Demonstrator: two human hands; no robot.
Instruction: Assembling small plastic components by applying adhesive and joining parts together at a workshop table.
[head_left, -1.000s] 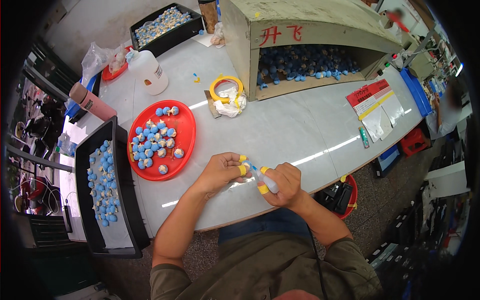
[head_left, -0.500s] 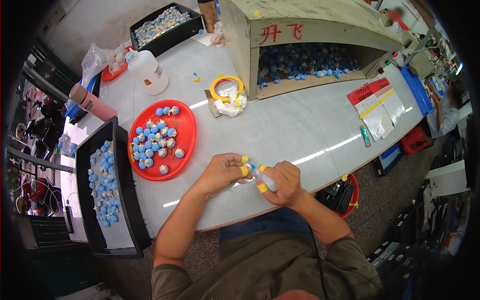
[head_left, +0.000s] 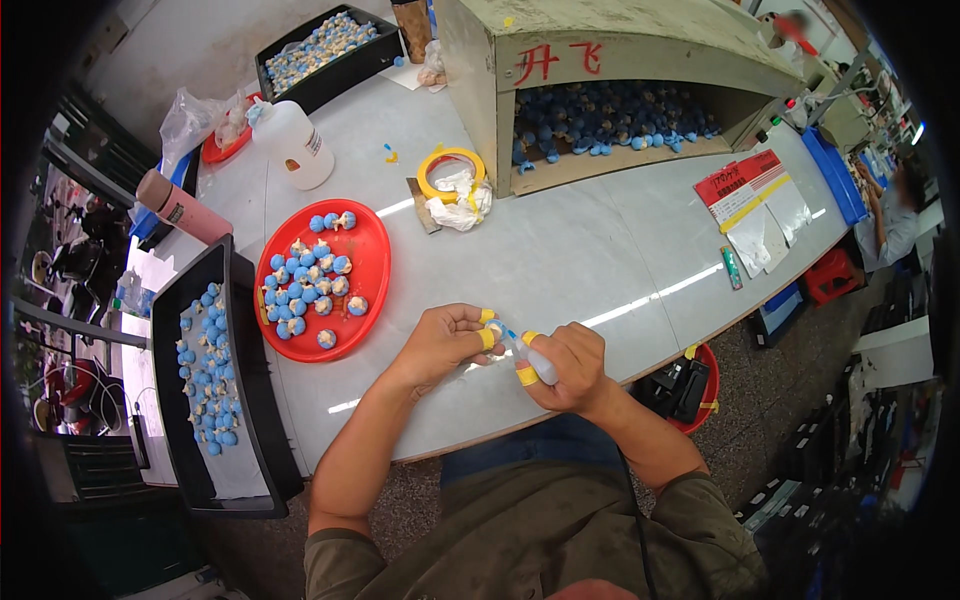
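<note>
My left hand [head_left: 440,348], with yellow tape on its fingertips, pinches a small blue-and-cream ball piece [head_left: 496,328], mostly covered by the fingers. Close on its right, my right hand [head_left: 575,368] is wrapped round a small translucent squeeze bottle [head_left: 543,367]. The bottle's thin blue tip points at the piece; whether they touch is too small to tell. Yellow tape also wraps the right thumb and a finger. Left of my hands lies a red round tray [head_left: 375,270] with several blue-and-cream balls [head_left: 300,270] on it.
A black tray [head_left: 262,400] with more balls stands at the left edge, another black tray [head_left: 330,85] at the back. Behind my hands are a yellow tape roll [head_left: 428,185], a white bottle [head_left: 290,145] and a greenish box-shaped shelf [head_left: 475,110] full of blue pieces. A person [head_left: 895,235] sits far right.
My right hand and the squeeze bottle have shifted slightly right, so more of the blue tip shows beside the piece. My left hand keeps its pinch almost in place.
</note>
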